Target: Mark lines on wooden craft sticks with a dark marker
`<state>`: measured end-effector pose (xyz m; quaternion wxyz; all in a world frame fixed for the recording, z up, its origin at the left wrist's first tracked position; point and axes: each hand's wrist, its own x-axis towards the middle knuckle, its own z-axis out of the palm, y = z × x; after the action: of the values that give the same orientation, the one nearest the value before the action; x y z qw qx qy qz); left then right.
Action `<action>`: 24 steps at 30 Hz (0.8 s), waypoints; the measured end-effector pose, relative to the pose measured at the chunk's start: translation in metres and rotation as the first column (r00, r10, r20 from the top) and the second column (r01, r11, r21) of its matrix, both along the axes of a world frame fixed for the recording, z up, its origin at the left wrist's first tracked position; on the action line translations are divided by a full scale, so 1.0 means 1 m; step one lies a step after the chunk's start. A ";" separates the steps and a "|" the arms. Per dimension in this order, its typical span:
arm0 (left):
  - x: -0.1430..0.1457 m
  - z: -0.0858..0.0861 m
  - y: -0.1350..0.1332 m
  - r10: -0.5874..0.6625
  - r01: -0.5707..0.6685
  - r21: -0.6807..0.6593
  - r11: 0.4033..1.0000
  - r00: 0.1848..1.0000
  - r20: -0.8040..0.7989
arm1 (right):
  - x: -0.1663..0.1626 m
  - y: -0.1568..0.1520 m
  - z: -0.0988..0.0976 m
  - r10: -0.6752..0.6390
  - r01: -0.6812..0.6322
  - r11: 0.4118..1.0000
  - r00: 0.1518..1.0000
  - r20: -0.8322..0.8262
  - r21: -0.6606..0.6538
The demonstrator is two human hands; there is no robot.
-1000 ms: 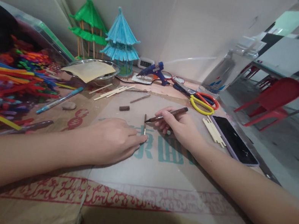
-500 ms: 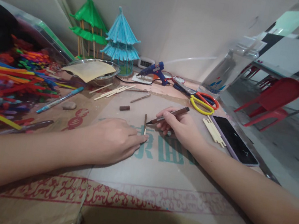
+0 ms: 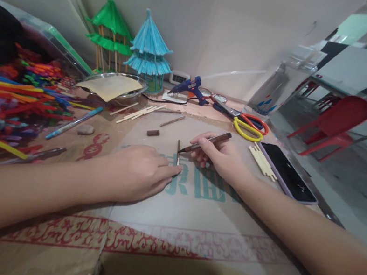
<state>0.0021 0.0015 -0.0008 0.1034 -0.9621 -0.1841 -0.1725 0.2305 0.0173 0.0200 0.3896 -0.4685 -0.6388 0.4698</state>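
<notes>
**Asker:** While both forearms stretch across the cardboard sheet [image 3: 193,205], what are the hands doing?

**Describer:** The left hand [image 3: 137,174] lies palm down, its fingertips pinching the near end of a thin wooden stick [image 3: 178,151] flat against the cardboard. The right hand [image 3: 224,159] grips a brown marker [image 3: 206,142], fingers curled tightly around the barrel, with the tip touching the stick from the right.

**Asker:** What lies nearby?

**Describer:** A brown cap [image 3: 152,132] sits just beyond the stick. Pale sticks [image 3: 263,162] lie beside a phone [image 3: 286,172] to the right, with scissors [image 3: 249,125] and a blue glue gun [image 3: 190,87] farther back. Colourful pipe cleaners [image 3: 5,101] are heaped on the left.
</notes>
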 end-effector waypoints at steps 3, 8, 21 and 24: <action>0.000 0.000 0.000 -0.002 0.002 -0.002 1.000 1.000 0.004 | -0.001 0.000 -0.001 -0.005 0.005 1.000 1.000 -0.012 0.004; -0.001 0.001 0.000 0.001 -0.001 -0.018 1.000 1.000 0.008 | 0.000 0.001 -0.001 -0.014 0.014 1.000 1.000 -0.006 -0.007; -0.005 0.007 0.014 0.157 -0.144 -0.111 0.983 0.980 0.119 | 0.002 0.000 0.000 0.021 -0.021 1.000 0.999 0.028 -0.005; -0.007 0.006 0.027 0.168 -0.144 -0.191 0.971 0.979 0.113 | 0.002 0.000 -0.001 0.027 -0.027 1.000 0.999 0.021 -0.008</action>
<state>-0.0053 0.0286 0.0047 0.0161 -0.9369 -0.2805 -0.2079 0.2329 0.0178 0.0192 0.3746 -0.4662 -0.6475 0.4724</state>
